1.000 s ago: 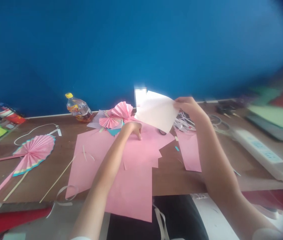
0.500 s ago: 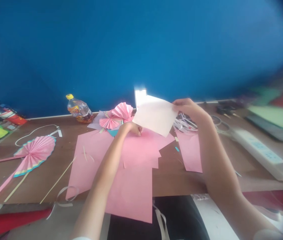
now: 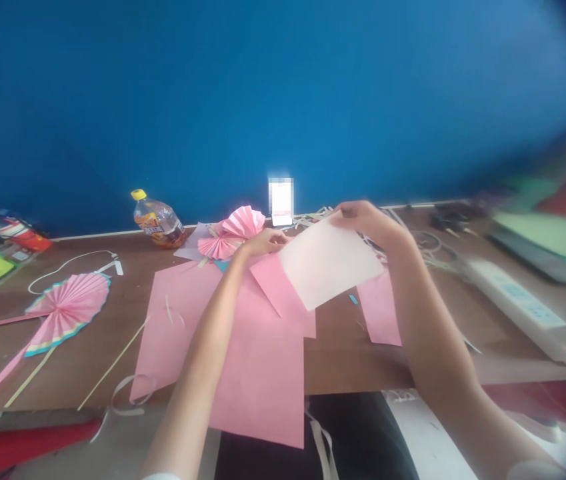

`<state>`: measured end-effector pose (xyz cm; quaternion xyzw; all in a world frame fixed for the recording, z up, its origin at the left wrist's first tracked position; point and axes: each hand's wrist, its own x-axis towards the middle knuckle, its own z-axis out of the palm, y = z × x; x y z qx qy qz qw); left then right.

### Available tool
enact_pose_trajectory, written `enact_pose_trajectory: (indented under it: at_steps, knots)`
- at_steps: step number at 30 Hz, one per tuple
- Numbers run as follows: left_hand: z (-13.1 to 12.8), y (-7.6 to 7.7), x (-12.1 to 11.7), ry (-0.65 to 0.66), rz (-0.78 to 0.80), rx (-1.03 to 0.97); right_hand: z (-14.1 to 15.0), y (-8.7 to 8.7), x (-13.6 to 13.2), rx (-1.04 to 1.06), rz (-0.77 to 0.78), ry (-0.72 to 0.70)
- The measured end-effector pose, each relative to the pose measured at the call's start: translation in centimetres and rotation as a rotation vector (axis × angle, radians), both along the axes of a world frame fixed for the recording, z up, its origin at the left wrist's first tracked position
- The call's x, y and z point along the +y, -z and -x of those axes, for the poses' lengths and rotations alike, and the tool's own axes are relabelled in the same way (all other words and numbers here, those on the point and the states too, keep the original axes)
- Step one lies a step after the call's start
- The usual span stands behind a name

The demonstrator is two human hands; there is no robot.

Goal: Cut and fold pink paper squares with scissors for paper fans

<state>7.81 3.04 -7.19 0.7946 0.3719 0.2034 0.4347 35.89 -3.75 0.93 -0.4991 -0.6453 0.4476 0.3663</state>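
Shows a thin off-white sheet [image 3: 333, 261] with straight edges and a blank visible face, held up by its top corner and slanted above the brown table [image 3: 347, 363]. Below and to the left, shows large pink sheets [image 3: 263, 380], plain and overlapping, spread out and jutting past the near edge, with a smaller pink piece [image 3: 275, 283] askew beside the off-white sheet.

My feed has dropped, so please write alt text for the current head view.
Right hand holds a pale, rectangular paper sheet by its upper edge above flat pink paper sheets on a brown table. The left hand is near pleated pink paper fans, its grip unclear. A clear plastic bottle with a yellow cap sits by the blue wall.
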Motion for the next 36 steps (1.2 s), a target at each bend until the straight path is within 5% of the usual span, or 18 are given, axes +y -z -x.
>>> enact_pose_trajectory:
  at_steps: [5,12,26,36]
  knots:
    - [-0.4,-0.7,-0.2,-0.079,0.005,-0.156,2.6,2.0,1.2,-0.199,-0.117,-0.108]
    - [-0.8,-0.9,-0.5,-0.072,0.044,-0.138,3.8,4.7,3.0,-0.238,-0.254,0.010]
    - [-1.5,-0.4,-0.5,-0.051,0.077,-0.182,4.5,5.3,2.9,-0.188,-0.199,0.007]
    - [-0.7,-1.9,-1.2,-0.031,0.025,-0.039,3.7,5.5,3.3,-0.134,-0.170,0.235]
